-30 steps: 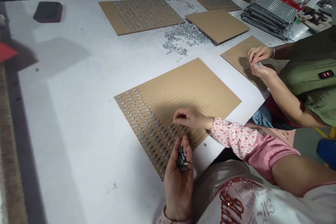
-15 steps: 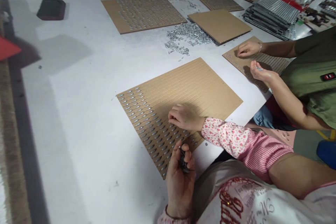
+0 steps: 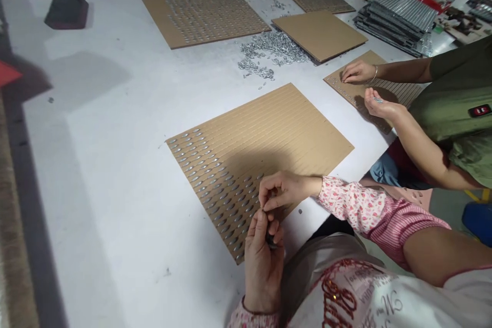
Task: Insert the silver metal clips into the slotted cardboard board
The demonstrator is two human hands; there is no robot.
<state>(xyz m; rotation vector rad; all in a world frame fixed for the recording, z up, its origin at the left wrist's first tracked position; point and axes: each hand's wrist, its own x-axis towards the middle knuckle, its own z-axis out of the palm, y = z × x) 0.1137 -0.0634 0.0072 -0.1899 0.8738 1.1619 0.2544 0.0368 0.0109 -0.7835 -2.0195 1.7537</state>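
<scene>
In the head view, my left hand (image 3: 263, 266) is turned palm up, its fingers curled around a clump of small grey spindle-shaped metal pieces (image 3: 272, 238), partly hidden. My right hand (image 3: 284, 190) meets the left thumb and fingertips, pinching a metal piece that is almost wholly covered by the fingers. Both hands are over the near corner of a brown grooved board (image 3: 277, 118). Rows of the same metal pieces lie in the grooves along the board's left side, and its right part shows bare grooves.
A loose pile of metal pieces (image 3: 269, 51) lies behind my board. Beyond it are a filled board (image 3: 215, 18) and a plain board (image 3: 319, 36). A co-worker's hands (image 3: 378, 102) are over another board at right. Stacked ridged metal sheets (image 3: 400, 18) and a dark block (image 3: 67, 13) are farther back.
My right hand has come off the middle of the board, toward me, to the fingertips of my left hand. The left hand has hardly moved. The view has shifted slightly.
</scene>
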